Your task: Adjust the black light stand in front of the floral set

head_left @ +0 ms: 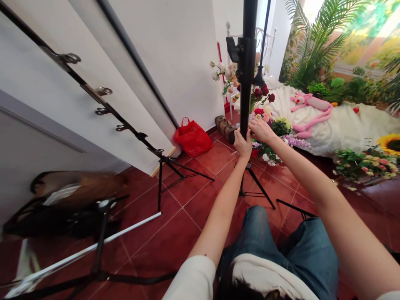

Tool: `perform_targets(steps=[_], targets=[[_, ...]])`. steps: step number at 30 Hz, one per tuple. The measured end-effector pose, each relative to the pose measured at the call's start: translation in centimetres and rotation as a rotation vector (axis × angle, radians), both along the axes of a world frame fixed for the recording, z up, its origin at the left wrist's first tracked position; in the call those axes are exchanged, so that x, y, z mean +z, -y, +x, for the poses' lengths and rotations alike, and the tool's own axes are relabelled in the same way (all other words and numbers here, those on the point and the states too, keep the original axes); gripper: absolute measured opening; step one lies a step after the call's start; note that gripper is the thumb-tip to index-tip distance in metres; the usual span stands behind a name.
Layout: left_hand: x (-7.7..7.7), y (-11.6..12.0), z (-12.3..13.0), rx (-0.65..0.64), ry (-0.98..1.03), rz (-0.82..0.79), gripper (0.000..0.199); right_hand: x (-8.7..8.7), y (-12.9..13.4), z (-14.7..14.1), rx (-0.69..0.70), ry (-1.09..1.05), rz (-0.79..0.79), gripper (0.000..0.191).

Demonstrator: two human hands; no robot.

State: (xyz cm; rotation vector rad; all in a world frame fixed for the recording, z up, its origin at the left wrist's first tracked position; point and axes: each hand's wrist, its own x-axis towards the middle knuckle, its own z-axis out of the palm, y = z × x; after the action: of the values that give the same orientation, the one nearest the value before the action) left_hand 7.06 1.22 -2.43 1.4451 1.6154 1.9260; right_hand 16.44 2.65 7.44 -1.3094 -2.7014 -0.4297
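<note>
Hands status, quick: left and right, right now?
Left hand: closed around the black tripod stand's pole.
Right hand: fingers bent beside the same pole, just above the left; can't tell whether they grip anything.

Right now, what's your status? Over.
Left grip closed on black metal pole. Right grip at pole's right side, fingers bent. Close beyond: pale-green round-headed flower, dark-red roses.

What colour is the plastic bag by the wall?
The bag is red, seen in the head view.
</note>
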Motion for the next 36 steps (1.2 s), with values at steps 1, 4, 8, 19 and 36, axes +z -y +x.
perform_targets(steps=[1, 4, 8, 19, 36], targets=[[0.0, 0.0, 0.0, 0.000, 0.003, 0.000, 0.049, -0.7, 0.7, 0.0, -0.052, -0.038, 0.023, 0.024], [0.1, 0.1, 0.0, 0.006, -0.007, 0.003, 0.050, -2.4, 2.0, -0.3, -0.218, -0.142, 0.043, 0.030], [0.0, -0.1, 0.0, 0.035, -0.053, 0.016, 0.056, -2.5, 1.6, -0.6, -0.177, -0.115, 0.024, 0.032], [0.3, 0.1, 0.1, 0.096, -0.096, 0.040, 0.066, -4.7, -1.2, -0.9, -0.184, -0.151, 0.078, 0.043], [-0.2, -0.4, 0.0, 0.099, -0.108, 0.027, 0.060, 2.5, -1.4, 0.3, 0.005, 0.243, -0.235, 0.041]])
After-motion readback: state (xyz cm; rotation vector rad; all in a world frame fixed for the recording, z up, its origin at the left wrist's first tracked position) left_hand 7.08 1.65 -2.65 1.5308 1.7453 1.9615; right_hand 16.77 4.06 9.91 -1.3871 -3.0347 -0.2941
